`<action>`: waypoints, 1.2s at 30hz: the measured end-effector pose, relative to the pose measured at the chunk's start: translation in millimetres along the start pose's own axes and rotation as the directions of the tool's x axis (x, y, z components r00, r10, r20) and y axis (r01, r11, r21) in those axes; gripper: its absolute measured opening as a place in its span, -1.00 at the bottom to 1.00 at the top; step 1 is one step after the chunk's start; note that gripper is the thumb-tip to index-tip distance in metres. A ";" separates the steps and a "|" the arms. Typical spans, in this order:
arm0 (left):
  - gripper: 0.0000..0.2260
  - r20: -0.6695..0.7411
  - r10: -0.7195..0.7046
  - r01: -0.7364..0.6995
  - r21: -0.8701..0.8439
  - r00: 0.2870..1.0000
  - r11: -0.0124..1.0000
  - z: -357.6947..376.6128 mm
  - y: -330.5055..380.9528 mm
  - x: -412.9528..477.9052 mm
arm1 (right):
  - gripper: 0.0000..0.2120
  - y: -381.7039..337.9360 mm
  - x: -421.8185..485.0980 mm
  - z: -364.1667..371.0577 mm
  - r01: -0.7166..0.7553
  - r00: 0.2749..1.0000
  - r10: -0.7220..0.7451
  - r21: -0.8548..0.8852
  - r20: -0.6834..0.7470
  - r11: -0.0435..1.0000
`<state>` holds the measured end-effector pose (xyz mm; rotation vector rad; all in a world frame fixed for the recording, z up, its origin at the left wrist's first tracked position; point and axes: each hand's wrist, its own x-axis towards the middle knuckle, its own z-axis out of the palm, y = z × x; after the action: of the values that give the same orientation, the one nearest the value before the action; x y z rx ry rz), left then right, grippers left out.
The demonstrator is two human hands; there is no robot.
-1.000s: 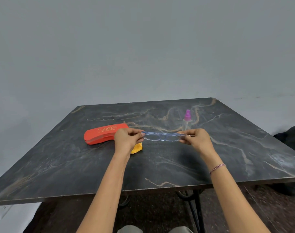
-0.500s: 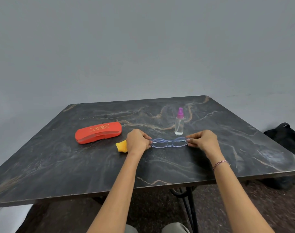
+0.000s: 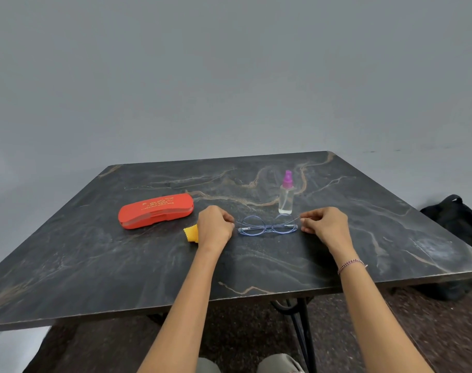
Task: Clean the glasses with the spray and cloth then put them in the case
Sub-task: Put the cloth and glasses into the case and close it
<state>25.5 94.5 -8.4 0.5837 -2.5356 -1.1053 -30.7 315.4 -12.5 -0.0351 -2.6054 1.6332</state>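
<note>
The clear blue-framed glasses [image 3: 267, 228] lie folded on the dark marble table [image 3: 148, 265], between my two hands. My left hand [image 3: 215, 228] is curled, and its fingertips pinch the left end of the frame. My right hand [image 3: 325, 224] pinches the thin temple tip at the right end. A yellow cloth [image 3: 191, 233] pokes out from behind my left hand; I cannot tell whether the hand holds it. The red case [image 3: 155, 210] lies shut to the left. The spray bottle [image 3: 286, 195] with a purple top stands upright just behind the glasses.
A black bag [image 3: 452, 219] sits on the floor beyond the table's right edge. Black metal table legs [image 3: 299, 319] show under the near edge, and a grey wall rises behind the table.
The glasses came down from just above the table and now lie on it in front of the spray bottle. Both hands came down with them, still at the frame's ends.
</note>
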 end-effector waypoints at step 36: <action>-0.44 -0.147 -0.052 0.062 0.062 0.988 0.996 -137.7 -120.9 60.4 | -0.43 -144.2 5.0 228.4 0.756 0.626 -0.443 -0.360 0.641 0.547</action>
<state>62.1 -94.8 -1.8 0.7310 -2.4514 -0.9636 -49.0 47.6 18.2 1.2886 -2.8052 0.5348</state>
